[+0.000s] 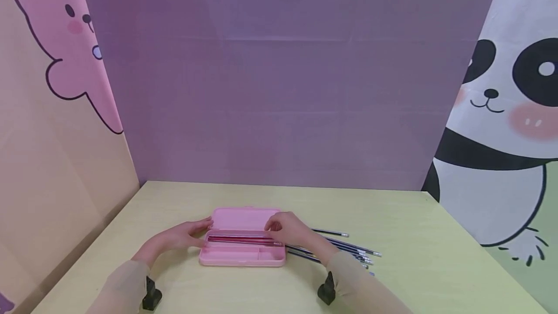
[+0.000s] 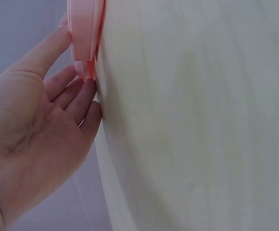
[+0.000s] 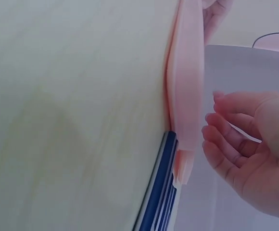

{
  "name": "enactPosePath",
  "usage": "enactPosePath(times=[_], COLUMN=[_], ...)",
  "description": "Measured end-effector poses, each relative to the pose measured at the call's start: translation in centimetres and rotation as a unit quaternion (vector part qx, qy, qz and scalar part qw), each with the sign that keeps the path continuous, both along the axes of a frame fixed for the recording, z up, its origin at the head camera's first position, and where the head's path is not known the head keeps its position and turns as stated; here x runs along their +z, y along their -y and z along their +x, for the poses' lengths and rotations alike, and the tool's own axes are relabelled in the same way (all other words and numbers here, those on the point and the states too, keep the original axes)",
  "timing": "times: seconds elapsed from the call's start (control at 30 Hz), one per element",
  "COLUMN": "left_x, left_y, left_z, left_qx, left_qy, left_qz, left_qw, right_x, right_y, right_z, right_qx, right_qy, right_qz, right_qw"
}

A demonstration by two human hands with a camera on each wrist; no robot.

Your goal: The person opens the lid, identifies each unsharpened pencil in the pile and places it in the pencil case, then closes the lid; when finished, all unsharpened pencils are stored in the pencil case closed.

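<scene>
A pink pencil case (image 1: 228, 256) lies with its lid (image 1: 244, 218) folded back. Dark red pencils (image 1: 244, 240) lie lengthwise in its long compartment. At its left end my left hand (image 1: 185, 234) rests thumb and fingertips against the case; in the left wrist view the thumb touches the pink side (image 2: 84, 33) and the fingers sit lower, near the hinge. Over the right end hovers my right hand (image 1: 285, 229), fingers loosely bent. The right wrist view shows that hand (image 3: 250, 144) with nothing between thumb and fingers, apart from the case wall (image 3: 187, 82).
Several dark blue striped pencils (image 1: 348, 248) lie fanned on the table to the right of the case, partly behind my right forearm. The pale wooden table (image 1: 183, 197) ends at a purple backdrop (image 1: 279, 86). Cartoon panels stand at both sides.
</scene>
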State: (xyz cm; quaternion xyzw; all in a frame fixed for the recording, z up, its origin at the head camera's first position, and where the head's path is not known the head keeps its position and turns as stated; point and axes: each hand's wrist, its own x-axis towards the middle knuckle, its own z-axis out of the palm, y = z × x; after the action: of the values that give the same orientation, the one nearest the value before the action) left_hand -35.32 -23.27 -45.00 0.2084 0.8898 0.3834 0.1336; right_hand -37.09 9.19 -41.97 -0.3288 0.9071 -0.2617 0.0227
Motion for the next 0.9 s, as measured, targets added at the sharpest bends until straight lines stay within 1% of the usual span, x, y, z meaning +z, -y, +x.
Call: enactPosePath(times=[0.2, 0.27, 0.43, 0.57, 0.9], left_x=[0.0, -0.1, -0.1, -0.1, -0.3], left_y=[0.0, 0.0, 0.0, 0.0, 0.1], left_z=[0.1, 0.1, 0.1, 0.1, -0.2], left_qx=[-0.008, -0.012, -0.015, -0.013, -0.015], left_qy=[-0.003, -0.009, -0.013, -0.008, -0.017], left_qz=[0.006, 0.003, 0.004, 0.009, 0.005], left_qw=[0.9999, 0.9999, 0.9998, 0.9998, 0.9997], right_x=[0.6, 0.7, 0.9, 1.1, 1.3], right_y=[-0.7, -1.1, -2.0, -2.7, -4.2], right_z=[0.4, 0.6, 0.8, 0.9, 1.2], right_qx=[0.017, 0.024, 0.022, 0.022, 0.005], right_qy=[-0.004, -0.002, 0.004, -0.006, -0.019], right_qz=[-0.018, -0.026, -0.032, -0.036, -0.031], right_qw=[1.0, 0.999, 0.999, 0.999, 0.999])
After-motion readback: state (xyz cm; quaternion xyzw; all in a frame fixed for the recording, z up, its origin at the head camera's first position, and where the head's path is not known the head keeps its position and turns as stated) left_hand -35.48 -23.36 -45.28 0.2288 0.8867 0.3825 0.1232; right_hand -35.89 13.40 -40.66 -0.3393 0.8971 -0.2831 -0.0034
